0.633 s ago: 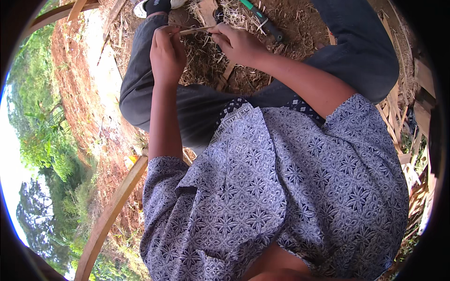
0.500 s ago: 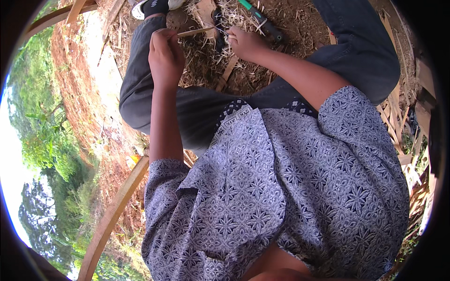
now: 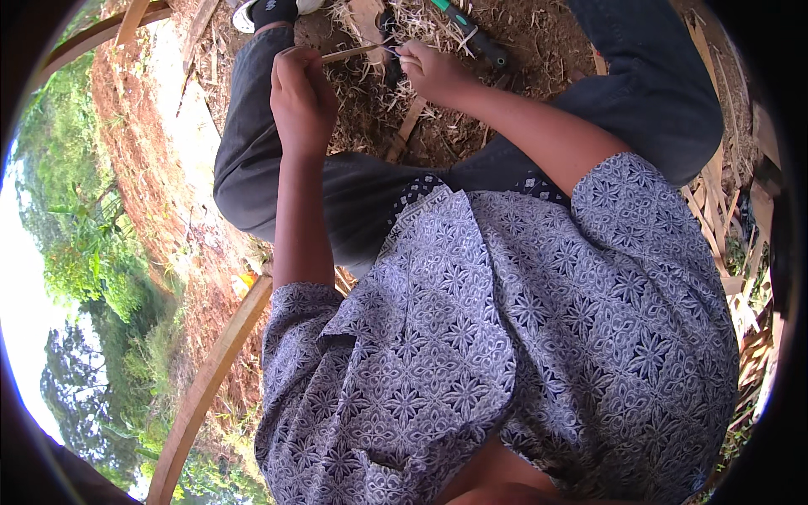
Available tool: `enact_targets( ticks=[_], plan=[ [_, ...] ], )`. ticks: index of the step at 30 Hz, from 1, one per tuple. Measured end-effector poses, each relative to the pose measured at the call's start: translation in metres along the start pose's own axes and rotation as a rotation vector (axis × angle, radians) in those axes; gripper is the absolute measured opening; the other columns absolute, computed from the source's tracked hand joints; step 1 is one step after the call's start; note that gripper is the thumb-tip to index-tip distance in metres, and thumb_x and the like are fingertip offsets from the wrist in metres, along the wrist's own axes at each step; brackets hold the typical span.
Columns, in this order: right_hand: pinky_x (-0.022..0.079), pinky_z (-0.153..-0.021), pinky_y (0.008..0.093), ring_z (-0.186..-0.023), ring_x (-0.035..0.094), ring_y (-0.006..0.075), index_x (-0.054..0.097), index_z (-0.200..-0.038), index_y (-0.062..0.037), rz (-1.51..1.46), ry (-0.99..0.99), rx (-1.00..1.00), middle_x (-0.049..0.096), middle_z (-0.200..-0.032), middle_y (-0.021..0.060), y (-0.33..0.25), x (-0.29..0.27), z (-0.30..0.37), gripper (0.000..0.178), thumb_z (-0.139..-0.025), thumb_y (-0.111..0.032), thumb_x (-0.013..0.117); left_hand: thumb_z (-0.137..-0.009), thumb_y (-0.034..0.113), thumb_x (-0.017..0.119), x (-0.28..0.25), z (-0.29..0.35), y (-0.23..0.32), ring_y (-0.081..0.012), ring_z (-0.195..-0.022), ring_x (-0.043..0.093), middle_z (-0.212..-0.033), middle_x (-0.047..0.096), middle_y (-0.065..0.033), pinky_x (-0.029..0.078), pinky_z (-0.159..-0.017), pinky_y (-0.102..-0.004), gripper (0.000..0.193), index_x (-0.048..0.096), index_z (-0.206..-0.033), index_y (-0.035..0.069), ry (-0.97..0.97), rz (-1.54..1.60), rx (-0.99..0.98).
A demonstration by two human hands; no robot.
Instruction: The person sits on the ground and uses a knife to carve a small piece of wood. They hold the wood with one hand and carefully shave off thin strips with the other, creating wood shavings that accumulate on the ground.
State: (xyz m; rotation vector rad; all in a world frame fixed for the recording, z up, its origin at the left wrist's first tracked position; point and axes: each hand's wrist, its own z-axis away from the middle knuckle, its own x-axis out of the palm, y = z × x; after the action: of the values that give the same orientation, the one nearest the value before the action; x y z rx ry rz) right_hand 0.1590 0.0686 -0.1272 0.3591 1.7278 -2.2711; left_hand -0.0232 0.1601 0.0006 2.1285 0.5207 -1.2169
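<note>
Pale tan, slim and straight, the strip (image 3: pixel 348 55) stretched from the left hand (image 3: pixel 305 97), fingers pinching its end, toward the right hand (image 3: pixel 436 74), fingers curled around a thin, unclear tool (image 3: pixel 391 51).

Steeply down it looked, this left-hand fisheye, straight from the person's own head! Closest of all came the patterned shirt (image 3: pixel 421 337), filling the lower middle; farther off, right up by the top edge, sat the left hand (image 3: pixel 305 101) and the right hand (image 3: pixel 438 74). And what a sweep: out to the left it took in greenery (image 3: pixel 109 278) tipped sideways, a wooden beam (image 3: pixel 210 383) running toward the blackened rim!
</note>
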Motion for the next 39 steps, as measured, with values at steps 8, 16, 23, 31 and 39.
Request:
enact_targets(
  ticks=[8,16,23,31,39],
  plan=[
    [0.056,-0.085,0.0445,-0.099,0.073,0.0330,0.061,-0.130,-0.0111,-0.030,0.033,-0.035,0.075,-0.106,0.0141,-0.017,0.000,0.002,0.033,-0.102,-0.029,0.057,-0.097,0.001,0.056,0.001,0.008,0.004,-0.0389,-0.086,0.063,-0.094,0.064,-0.0164,0.051,-0.078,-0.0472,0.005,0.055,-0.102,0.002,0.022,0.028,-0.073],
    [0.056,-0.084,0.0445,-0.099,0.072,0.0339,0.061,-0.127,-0.0110,0.011,0.025,-0.068,0.075,-0.107,0.0145,0.007,0.008,-0.006,0.029,-0.103,-0.027,0.057,-0.096,-0.002,0.054,0.002,0.019,0.003,-0.0379,-0.084,0.062,-0.093,0.063,-0.0157,0.051,-0.077,-0.0463,0.006,0.053,-0.100,0.002,0.054,-0.009,-0.077],
    [0.056,-0.087,0.0441,-0.103,0.072,0.0334,0.060,-0.128,-0.0103,-0.051,-0.055,-0.105,0.074,-0.112,0.0133,-0.019,-0.004,0.006,0.029,-0.104,-0.026,0.054,-0.095,-0.004,0.055,0.000,0.022,0.007,-0.0358,-0.084,0.063,-0.092,0.063,-0.0146,0.051,-0.077,-0.0455,0.010,0.053,-0.102,0.002,0.062,-0.017,-0.088],
    [0.055,-0.089,0.0434,-0.106,0.072,0.0332,0.059,-0.130,-0.0100,-0.022,-0.158,-0.018,0.073,-0.116,0.0155,-0.031,-0.012,0.013,0.031,-0.104,-0.028,0.056,-0.092,-0.008,0.056,-0.005,0.030,0.006,-0.0350,-0.084,0.064,-0.093,0.063,-0.0146,0.052,-0.078,-0.0440,0.015,0.053,-0.102,0.003,0.068,-0.005,-0.107],
    [0.056,-0.087,0.0444,-0.103,0.072,0.0352,0.058,-0.128,-0.0085,-0.018,-0.110,-0.075,0.073,-0.115,0.0126,-0.031,-0.007,0.016,0.032,-0.104,-0.029,0.057,-0.092,-0.009,0.058,-0.011,0.035,0.008,-0.0365,-0.089,0.067,-0.097,0.065,-0.0153,0.053,-0.079,-0.0431,0.015,0.056,-0.102,0.002,0.058,0.006,-0.133]
  ],
)
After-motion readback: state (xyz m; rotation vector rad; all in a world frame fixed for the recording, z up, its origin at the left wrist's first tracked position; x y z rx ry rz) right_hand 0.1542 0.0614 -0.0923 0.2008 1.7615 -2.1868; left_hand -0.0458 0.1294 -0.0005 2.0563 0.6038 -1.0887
